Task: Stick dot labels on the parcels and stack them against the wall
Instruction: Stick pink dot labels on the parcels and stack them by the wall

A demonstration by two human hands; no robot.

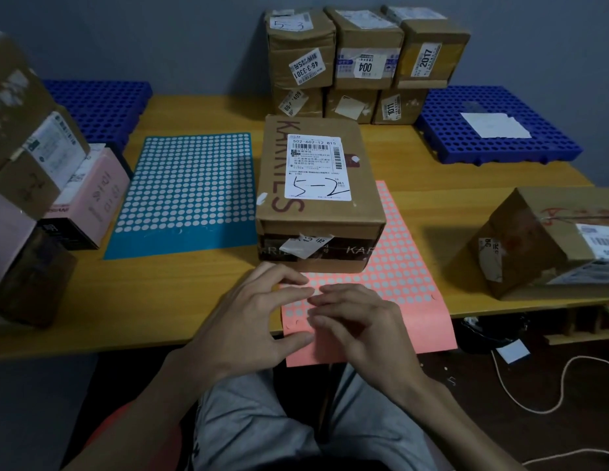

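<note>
Long yellow wooden table (201,107) spans the frame L to R. Upper centre: stack of six brown cardboard parcels (364,62), two rows of three, backed against the grey wall (194,39). Left edge of the frame: mixed pile of brown and pink boxes (31,185). Centre-left, flat on the table: teal sheet of white dot labels (190,192). Centre: brown cardboard parcel w/ white shipping label marked "5-2" (316,198), sitting on the far part of a salmon-pink dot label sheet (408,287) whose near end overhangs the table's front edge. Right edge: another brown cardboard parcel (541,239), tilted. Blue perforated plastic trays at upper left (99,103) and upper right (547,107). Lower centre: left hand (248,314) rests on the pink sheet's near-left corner, thumb and index spread apart. Right hand (360,328) has fingers curled, tips on the sheet meeting the left index tip; can't tell if a dot is pinched.
</note>
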